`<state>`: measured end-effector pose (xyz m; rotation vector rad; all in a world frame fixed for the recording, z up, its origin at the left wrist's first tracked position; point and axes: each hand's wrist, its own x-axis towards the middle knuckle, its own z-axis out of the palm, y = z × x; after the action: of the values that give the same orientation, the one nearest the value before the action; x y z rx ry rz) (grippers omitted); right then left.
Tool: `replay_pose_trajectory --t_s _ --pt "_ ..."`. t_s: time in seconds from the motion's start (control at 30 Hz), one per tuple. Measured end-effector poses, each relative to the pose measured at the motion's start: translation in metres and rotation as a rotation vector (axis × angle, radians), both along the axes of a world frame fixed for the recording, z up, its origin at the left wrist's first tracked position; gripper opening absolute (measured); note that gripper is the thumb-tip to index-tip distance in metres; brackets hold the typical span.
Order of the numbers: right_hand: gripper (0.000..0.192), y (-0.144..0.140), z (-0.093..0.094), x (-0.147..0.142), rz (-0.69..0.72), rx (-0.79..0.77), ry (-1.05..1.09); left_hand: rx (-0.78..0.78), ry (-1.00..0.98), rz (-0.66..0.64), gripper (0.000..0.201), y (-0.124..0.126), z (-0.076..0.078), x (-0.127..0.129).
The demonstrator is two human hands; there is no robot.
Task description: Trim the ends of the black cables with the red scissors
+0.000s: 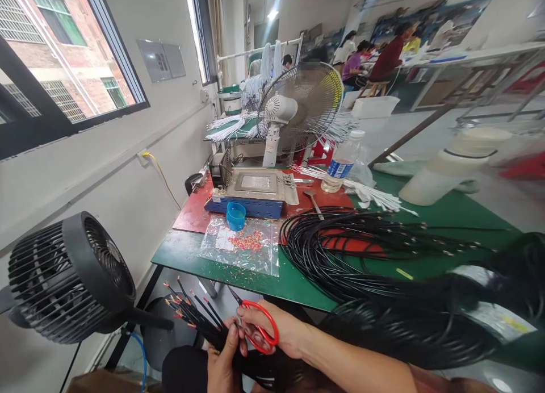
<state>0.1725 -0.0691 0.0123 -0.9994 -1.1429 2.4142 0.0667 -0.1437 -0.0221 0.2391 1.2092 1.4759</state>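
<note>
My left hand (222, 363) is closed around a bundle of black cables (198, 315), whose stripped ends show red and yellowish wire tips and fan out to the upper left. In my right hand (272, 325) is a pair of scissors (258, 319) with red handles. Their dark blades point up and left, just above the bundle. The fingers of both hands meet near the cables, and what lies between the fingertips is too small to make out. Below the hands, the rest of the bundle runs over my lap.
On the green table (298, 291) lie a plastic bag (266, 256) with wire scraps, a blue cup (235, 217), a solder pot (255, 188), a bottle (338, 168) and coiled black cables (323, 256). A black fan (72, 279) stands left; a larger fan (300, 106) stands behind. Several people sit farther back.
</note>
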Motion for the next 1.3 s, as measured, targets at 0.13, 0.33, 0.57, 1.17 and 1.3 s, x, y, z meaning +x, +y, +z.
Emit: replay_pose_trajectory --t_s 0.13,0.33,0.57,1.17,1.3 --pt "0.05 0.001 -0.001 0.001 -0.003 0.084 0.058 -0.014 0.061 0.001 0.019 0.0 0.003 0.001" --pt "0.046 -0.002 -0.001 0.001 -0.004 0.113 0.033 -0.022 0.075 0.004 0.021 0.001 0.007 0.003" --pt "0.052 -0.002 -0.003 0.001 -0.022 0.083 0.051 -0.016 0.025 -0.001 0.018 0.0 0.004 0.002" --pt "0.048 -0.005 -0.004 -0.001 -0.046 0.032 0.093 0.002 -0.014 -0.032 0.02 0.001 0.009 0.003" --pt "0.047 -0.006 -0.009 -0.001 -0.054 0.036 0.08 0.011 -0.008 -0.04 0.022 0.001 0.011 0.003"
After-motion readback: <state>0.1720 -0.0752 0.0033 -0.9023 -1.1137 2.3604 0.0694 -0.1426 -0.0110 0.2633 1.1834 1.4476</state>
